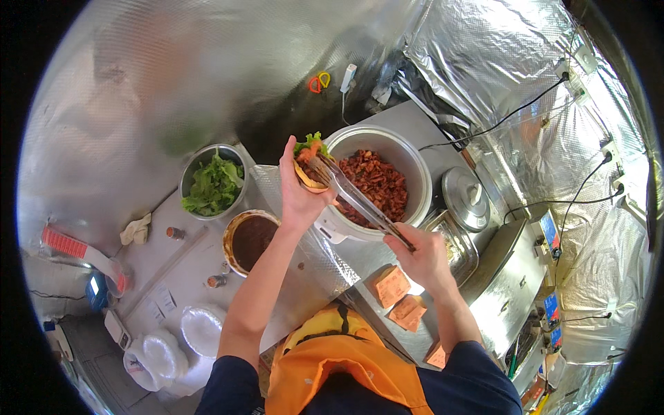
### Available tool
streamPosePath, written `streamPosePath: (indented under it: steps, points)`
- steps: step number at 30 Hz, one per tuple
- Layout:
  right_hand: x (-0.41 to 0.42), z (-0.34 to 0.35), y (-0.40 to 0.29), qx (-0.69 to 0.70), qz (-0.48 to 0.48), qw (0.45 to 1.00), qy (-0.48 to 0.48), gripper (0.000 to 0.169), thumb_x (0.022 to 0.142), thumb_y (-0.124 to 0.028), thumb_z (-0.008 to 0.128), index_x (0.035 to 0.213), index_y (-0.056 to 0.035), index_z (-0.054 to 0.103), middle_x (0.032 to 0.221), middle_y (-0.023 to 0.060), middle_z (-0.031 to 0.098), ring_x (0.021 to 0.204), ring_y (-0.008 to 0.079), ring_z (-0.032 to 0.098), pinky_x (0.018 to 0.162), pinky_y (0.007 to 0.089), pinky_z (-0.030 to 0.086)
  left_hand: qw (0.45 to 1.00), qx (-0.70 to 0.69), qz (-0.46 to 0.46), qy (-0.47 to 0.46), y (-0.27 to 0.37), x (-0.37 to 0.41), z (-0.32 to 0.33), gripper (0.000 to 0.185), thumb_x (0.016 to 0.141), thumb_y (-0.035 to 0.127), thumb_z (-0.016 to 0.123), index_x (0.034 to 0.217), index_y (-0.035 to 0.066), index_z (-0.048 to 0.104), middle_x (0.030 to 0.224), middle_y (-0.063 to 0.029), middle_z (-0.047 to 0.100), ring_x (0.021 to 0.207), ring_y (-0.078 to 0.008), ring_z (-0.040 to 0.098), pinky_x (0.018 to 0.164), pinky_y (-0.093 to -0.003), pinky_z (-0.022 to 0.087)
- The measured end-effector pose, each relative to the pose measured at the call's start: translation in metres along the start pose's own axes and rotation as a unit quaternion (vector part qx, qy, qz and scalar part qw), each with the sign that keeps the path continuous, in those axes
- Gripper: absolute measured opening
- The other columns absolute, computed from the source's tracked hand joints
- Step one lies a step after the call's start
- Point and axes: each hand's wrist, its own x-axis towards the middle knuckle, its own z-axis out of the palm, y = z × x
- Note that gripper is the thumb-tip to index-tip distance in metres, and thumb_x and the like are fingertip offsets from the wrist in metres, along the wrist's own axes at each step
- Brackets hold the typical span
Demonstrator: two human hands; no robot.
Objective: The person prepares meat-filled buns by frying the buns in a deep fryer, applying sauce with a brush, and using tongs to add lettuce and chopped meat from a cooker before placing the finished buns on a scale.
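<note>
My left hand (305,202) holds up a split bun (310,178) filled with green lettuce (312,139) and reddish-brown meat, at the left rim of a rice cooker. In my right hand (424,253) is a pair of metal tongs (363,197), their tips at the filling in the bun. Below the tongs, chopped reddish meat (386,179) lies in the white rice cooker (417,155). To the left of my left forearm stands a pot of dark brown sauce (254,241), partly hidden by the arm. A steel bowl (182,193) beyond it holds lettuce leaves (215,187).
Several orange paper packets (391,286) lie near my right forearm. A round metal lid (466,198) and a rectangular tray (467,262) sit right of the cooker. Black power cables (498,124) run to the foil-covered wall. Plastic-wrapped stacks (202,329) stand at the lower left.
</note>
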Motion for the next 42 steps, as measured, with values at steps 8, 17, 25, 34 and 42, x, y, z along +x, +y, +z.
streamPosePath:
  steps: [8, 17, 25, 34, 42]
  points:
    - [-0.035, 0.029, -0.077, -0.082, -0.12, 0.989, 0.016, 0.022, 0.095, -0.019, 0.077, 0.099, -0.0002, 0.066, 0.073, 0.0146, 0.069, 0.062, 0.0366, 0.067, 0.056, 0.0427, 0.052, 0.999, 0.037, 0.031, 0.01, 0.013, -0.047, -0.079, 0.104, 0.08, 0.0, 0.089, 0.161, 0.004, 0.025, 0.138, -0.0133, 0.057, 0.122, -0.022, 0.063, 0.107, -0.0366, 0.054]
    - [-0.063, 0.059, -0.129, -0.172, -0.209, 0.96, 0.076, 0.039, 0.092, -0.019, 0.08, 0.124, 0.0012, 0.07, 0.078, 0.0101, 0.07, 0.064, 0.0282, 0.068, 0.058, 0.0394, 0.053, 0.985, 0.133, 0.048, 0.095, 0.038, -0.104, -0.146, 0.092, 0.074, 0.009, 0.094, 0.147, 0.002, 0.039, 0.138, -0.0133, 0.055, 0.128, -0.0223, 0.058, 0.112, -0.0363, 0.048]
    - [-0.066, 0.115, -0.146, -0.325, -0.449, 0.831, -0.04, 0.041, 0.088, -0.012, 0.074, 0.126, 0.0035, 0.068, 0.08, 0.005, 0.059, 0.069, 0.0186, 0.062, 0.059, 0.0316, 0.05, 0.973, 0.134, -0.052, 0.183, 0.055, -0.172, -0.23, 0.094, 0.071, 0.006, 0.09, 0.149, 0.005, 0.037, 0.136, -0.0167, 0.05, 0.128, -0.0302, 0.055, 0.111, -0.0404, 0.047]
    - [-0.086, 0.197, -0.258, -0.188, -0.494, 0.844, -0.095, 0.042, 0.093, -0.021, 0.078, 0.128, -0.0002, 0.067, 0.081, 0.0051, 0.065, 0.071, 0.0201, 0.067, 0.066, 0.0323, 0.054, 0.931, 0.219, -0.019, 0.29, 0.106, -0.269, -0.366, 0.097, 0.075, 0.002, 0.089, 0.154, 0.003, 0.032, 0.13, -0.0133, 0.061, 0.114, -0.0192, 0.064, 0.1, -0.0363, 0.056]
    - [-0.141, 0.33, -0.393, -0.002, -0.41, 0.872, -0.268, 0.043, 0.098, -0.024, 0.075, 0.129, 0.0046, 0.066, 0.082, 0.0158, 0.072, 0.065, 0.0319, 0.071, 0.056, 0.0398, 0.055, 0.924, 0.17, -0.015, 0.343, 0.131, -0.356, -0.555, 0.096, 0.07, 0.0, 0.087, 0.153, 0.005, 0.038, 0.136, -0.0126, 0.054, 0.123, -0.0237, 0.06, 0.105, -0.0381, 0.053]
